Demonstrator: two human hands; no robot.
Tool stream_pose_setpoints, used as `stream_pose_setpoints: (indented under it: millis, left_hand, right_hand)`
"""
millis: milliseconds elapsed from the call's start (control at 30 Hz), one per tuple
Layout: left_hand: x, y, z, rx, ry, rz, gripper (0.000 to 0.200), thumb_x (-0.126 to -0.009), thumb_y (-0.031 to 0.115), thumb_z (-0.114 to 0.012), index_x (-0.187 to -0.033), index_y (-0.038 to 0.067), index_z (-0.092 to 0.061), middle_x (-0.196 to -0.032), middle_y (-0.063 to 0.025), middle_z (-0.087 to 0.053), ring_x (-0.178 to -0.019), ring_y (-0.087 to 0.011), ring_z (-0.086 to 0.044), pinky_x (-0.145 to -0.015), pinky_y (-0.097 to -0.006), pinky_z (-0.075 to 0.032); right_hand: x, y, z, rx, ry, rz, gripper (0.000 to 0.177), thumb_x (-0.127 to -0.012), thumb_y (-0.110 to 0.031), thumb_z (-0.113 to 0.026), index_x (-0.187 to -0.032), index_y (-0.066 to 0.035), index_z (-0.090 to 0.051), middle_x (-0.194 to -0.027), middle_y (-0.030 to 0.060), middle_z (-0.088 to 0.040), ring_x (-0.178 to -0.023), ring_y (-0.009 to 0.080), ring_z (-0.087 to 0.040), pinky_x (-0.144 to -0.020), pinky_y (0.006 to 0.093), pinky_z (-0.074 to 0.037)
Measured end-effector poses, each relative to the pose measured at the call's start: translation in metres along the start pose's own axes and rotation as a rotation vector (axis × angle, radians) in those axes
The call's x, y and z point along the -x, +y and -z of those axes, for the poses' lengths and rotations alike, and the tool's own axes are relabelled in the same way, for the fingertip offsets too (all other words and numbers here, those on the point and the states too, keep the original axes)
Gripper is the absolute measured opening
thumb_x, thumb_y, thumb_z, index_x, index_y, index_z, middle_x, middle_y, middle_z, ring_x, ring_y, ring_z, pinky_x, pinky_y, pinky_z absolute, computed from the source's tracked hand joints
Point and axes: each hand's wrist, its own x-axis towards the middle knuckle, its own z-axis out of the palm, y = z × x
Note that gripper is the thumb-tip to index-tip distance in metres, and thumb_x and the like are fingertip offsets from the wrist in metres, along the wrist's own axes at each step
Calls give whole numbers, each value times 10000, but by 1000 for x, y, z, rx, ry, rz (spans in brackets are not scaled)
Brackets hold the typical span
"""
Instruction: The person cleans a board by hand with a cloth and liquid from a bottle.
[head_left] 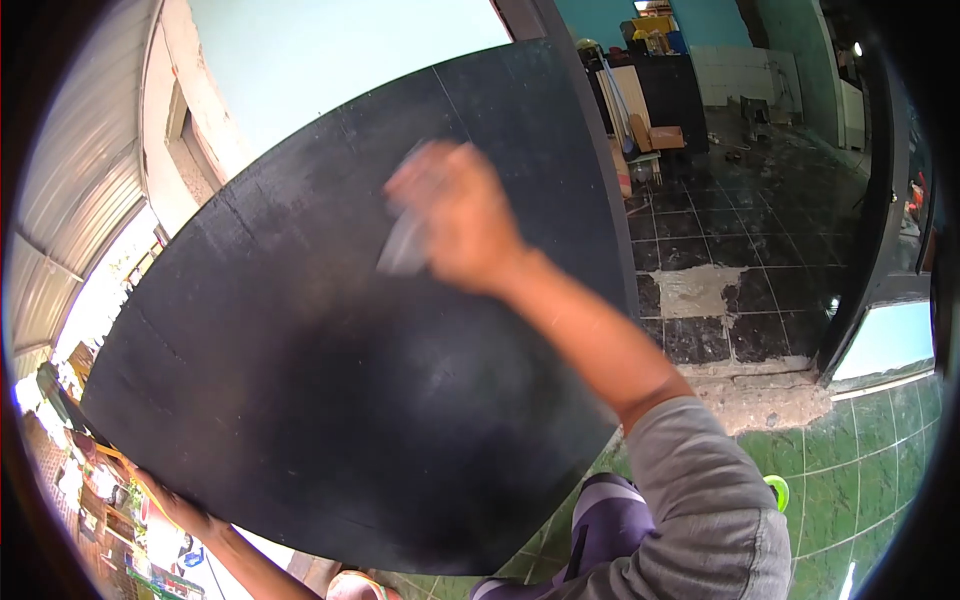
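Note:
A large black board [330, 400] fills the middle of the head view, its surface dusty and streaked in places. My right hand [450, 215], blurred by motion, is over the board's upper part, closed on a thin greyish piece [405, 243] that looks like a cloth or sheet. At the lower left, my left hand [165, 500] holds the board's edge, with its fingers partly hidden.
To the right, a dark doorway frame [600, 130] opens on a room with black floor tiles [790, 230] and a broken patch [695, 291]. Boxes and planks [628, 100] stand inside. Green tiles [820, 480] lie at the lower right, with cluttered items [110, 500] at the lower left.

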Motion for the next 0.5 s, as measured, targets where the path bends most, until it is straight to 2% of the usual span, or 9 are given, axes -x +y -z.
stream_pose_setpoints:
  millis: [67, 133, 200, 267, 300, 333, 367, 467, 500]
  left_hand:
    - [2, 1, 5, -20, 15, 3, 624, -1063, 445, -523, -1519, 35, -407, -1558, -100, -425, -1366, -256, -454, -1172, -409, -363]
    - [5, 2, 3, 26, 12, 26, 629, -1064, 453, -516, -1523, 37, -405, -1569, -100, -417, -1377, -252, -445, -1178, -412, -354]
    - [5, 3, 3, 89, -16, 66, 635, -1063, 461, -514, -1525, 38, -406, -1582, -101, -404, -1391, -254, -432, -1185, -418, -343]
    - [0, 5, 13, 177, -75, 125, 644, -1060, 469, -515, -1525, 37, -408, -1597, -102, -387, -1407, -260, -418, -1193, -428, -331]
    - [-8, 3, 34, -82, -199, -83, 646, -1065, 470, -499, -1531, 35, -395, -1607, -106, -370, -1417, -262, -407, -1202, -431, -320]
    - [-21, -4, 66, -336, -320, -296, 648, -1070, 471, -482, -1538, 34, -382, -1617, -110, -352, -1427, -264, -397, -1212, -433, -309]
    - [-27, -14, 80, -584, -430, -515, 651, -1075, 472, -465, -1545, 32, -369, -1627, -114, -335, -1437, -266, -387, -1221, -436, -297]
    - [16, -3, -24, 9, 99, 55, 691, -1077, 502, -417, -1567, 26, -312, -1649, -128, -283, -1461, -258, -358, -1252, -423, -244]
    - [-2, -3, 13, -120, -8, -14, 725, -1070, 518, -403, -1571, 7, -286, -1653, -146, -268, -1471, -263, -343, -1259, -419, -226]
  right_hand:
    - [6, 97, 5, 85, 285, -229, 357, -855, -105, -568, -1176, -8, -691, -1392, 260, -531, -1285, 406, -525, -1119, 490, -398]
    - [43, 213, 11, 190, 303, -493, 404, -960, -137, -516, -1329, -5, -614, -1409, 275, -536, -1313, 404, -541, -1123, 450, -412]
    - [59, 259, 3, 114, 443, -889, 419, -965, -135, -517, -1356, -3, -587, -1364, 246, -591, -1264, 391, -584, -1105, 442, -432]
    - [21, 170, 6, 147, 366, -717, 414, -933, -109, -537, -1331, -14, -600, -1314, 220, -633, -1237, 398, -596, -1060, 453, -466]
    - [7, 128, -6, 159, 349, -508, 431, -893, -120, -591, -1314, -31, -603, -1310, 216, -635, -1235, 403, -593, -1060, 455, -468]
    - [-7, 69, -8, -31, 285, -456, 445, -858, -154, -650, -1289, -46, -625, -1297, 199, -645, -1236, 414, -586, -1085, 457, -455]
    - [-16, 11, -5, -220, 280, -238, 475, -823, -235, -731, -1256, -54, -655, -1294, 171, -652, -1241, 401, -585, -1091, 491, -447]
    - [-6, -54, -33, -381, -101, 236, 444, -882, -316, -708, -1265, -93, -673, -1336, 132, -635, -1322, 360, -542, -1165, 560, -344]
    - [-7, -38, -34, -333, -57, 192, 432, -903, -312, -684, -1281, -103, -669, -1340, 126, -635, -1331, 356, -534, -1179, 556, -322]
